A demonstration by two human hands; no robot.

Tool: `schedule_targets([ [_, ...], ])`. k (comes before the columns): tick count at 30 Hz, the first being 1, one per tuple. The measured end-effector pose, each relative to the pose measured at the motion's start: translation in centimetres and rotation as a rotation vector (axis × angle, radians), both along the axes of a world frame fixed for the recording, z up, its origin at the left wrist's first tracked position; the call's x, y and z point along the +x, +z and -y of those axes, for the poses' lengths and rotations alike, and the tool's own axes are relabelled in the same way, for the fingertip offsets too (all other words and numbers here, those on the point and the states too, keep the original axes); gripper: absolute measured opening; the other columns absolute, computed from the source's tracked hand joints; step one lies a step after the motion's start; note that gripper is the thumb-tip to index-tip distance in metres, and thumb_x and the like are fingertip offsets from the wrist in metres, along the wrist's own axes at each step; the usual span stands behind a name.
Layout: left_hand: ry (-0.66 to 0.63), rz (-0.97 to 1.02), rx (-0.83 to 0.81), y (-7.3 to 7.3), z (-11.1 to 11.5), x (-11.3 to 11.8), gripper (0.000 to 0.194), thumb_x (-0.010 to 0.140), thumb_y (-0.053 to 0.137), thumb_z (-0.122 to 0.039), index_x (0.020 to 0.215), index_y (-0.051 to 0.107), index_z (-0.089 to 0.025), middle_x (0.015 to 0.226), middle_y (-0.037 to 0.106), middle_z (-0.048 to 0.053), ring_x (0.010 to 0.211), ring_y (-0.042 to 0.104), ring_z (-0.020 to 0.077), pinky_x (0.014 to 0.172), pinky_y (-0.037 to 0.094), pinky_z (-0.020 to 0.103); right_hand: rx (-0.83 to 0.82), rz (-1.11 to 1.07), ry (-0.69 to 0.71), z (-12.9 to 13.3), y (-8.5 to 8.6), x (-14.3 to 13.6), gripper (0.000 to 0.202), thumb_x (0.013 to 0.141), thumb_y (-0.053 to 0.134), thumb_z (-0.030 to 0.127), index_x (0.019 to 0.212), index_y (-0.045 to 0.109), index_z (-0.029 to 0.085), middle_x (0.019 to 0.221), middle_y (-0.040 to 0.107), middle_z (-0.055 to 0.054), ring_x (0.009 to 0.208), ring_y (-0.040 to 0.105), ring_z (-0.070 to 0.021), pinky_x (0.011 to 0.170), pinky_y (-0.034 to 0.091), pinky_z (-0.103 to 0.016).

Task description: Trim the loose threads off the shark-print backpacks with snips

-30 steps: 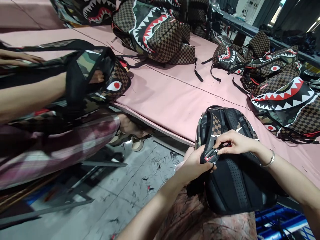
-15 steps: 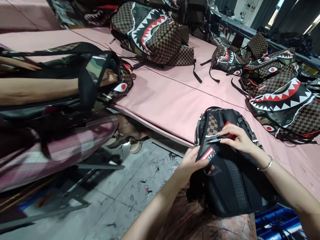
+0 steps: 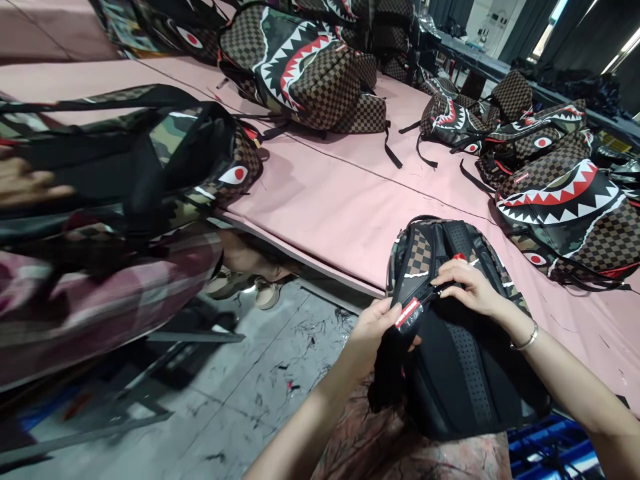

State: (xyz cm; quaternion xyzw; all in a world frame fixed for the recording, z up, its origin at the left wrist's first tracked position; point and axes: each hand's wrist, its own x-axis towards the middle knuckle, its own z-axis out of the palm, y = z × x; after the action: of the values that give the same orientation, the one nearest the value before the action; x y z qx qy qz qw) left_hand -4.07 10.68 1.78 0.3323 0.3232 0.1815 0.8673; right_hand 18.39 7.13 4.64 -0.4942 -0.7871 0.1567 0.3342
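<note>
A black backpack [image 3: 445, 393] with brown checkered and camouflage patches rests on my lap against the table edge, its padded back panel facing up. My left hand [image 3: 373, 327] pinches one shoulder strap [image 3: 401, 292] beside a red label [image 3: 407, 313] under shiny clear film. Over the same strap, my right hand [image 3: 467, 283], with a bracelet at the wrist, is closed round thread snips [image 3: 459, 256]. A red end of the snips shows above the fingers; the blades are mostly hidden at the strap.
A pink-covered table [image 3: 320, 193] carries several shark-mouth backpacks [image 3: 305, 73], with more at right [image 3: 565, 207]. To my left, a co-worker's hand [image 3: 30, 183] is at another backpack [image 3: 200, 153]. Thread scraps litter the grey floor [image 3: 260, 373].
The snips' blades, visible earlier above the label, have turned down to the strap beside it. My right hand has lowered slightly. The co-worker's hand has drawn back left out of the other backpack's end.
</note>
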Motion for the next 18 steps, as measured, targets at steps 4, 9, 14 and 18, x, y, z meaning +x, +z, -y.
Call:
schedule_targets([
  [4, -0.015, 0.023, 0.005, 0.13, -0.05, -0.01, 0.031, 0.073, 0.06, -0.043, 0.081, 0.053, -0.014, 0.056, 0.06, 0.001, 0.05, 0.061, 0.0147, 0.045, 0.046, 0.021, -0.039, 0.0, 0.041, -0.41, 0.26, 0.16, 0.019, 0.082, 0.056, 0.033, 0.094, 0.063, 0.02, 0.088, 0.06, -0.006, 0.086, 0.056, -0.017, 0.078, 0.045, -0.033],
  [9, -0.023, 0.042, 0.004, 0.28, -0.17, 0.18, 0.03, 0.072, 0.062, -0.042, 0.079, 0.054, -0.014, 0.057, 0.059, 0.001, 0.05, 0.061, 0.0149, 0.046, 0.047, 0.022, -0.036, -0.002, 0.04, -0.36, 0.3, -0.16, 0.02, 0.083, 0.055, 0.035, 0.093, 0.062, 0.019, 0.087, 0.06, -0.006, 0.084, 0.056, -0.0171, 0.077, 0.045, -0.034],
  [14, -0.031, 0.065, 0.009, 0.0, -0.27, 0.19, 0.029, 0.072, 0.062, -0.041, 0.078, 0.054, -0.014, 0.057, 0.059, 0.0, 0.049, 0.06, 0.0144, 0.046, 0.046, 0.023, 0.006, 0.042, 0.077, -0.49, 0.33, -0.46, 0.018, 0.083, 0.055, 0.032, 0.091, 0.063, 0.018, 0.086, 0.059, -0.007, 0.083, 0.055, -0.0161, 0.074, 0.045, -0.031],
  [18, -0.037, 0.062, 0.026, -0.11, -0.13, 0.18, 0.028, 0.074, 0.059, -0.041, 0.078, 0.053, -0.014, 0.056, 0.059, 0.001, 0.049, 0.06, 0.0146, 0.046, 0.046, 0.024, 0.011, 0.06, 0.088, -0.41, 0.42, -0.48, 0.018, 0.083, 0.055, 0.032, 0.09, 0.063, 0.017, 0.085, 0.059, -0.007, 0.082, 0.055, -0.0157, 0.074, 0.045, -0.03],
])
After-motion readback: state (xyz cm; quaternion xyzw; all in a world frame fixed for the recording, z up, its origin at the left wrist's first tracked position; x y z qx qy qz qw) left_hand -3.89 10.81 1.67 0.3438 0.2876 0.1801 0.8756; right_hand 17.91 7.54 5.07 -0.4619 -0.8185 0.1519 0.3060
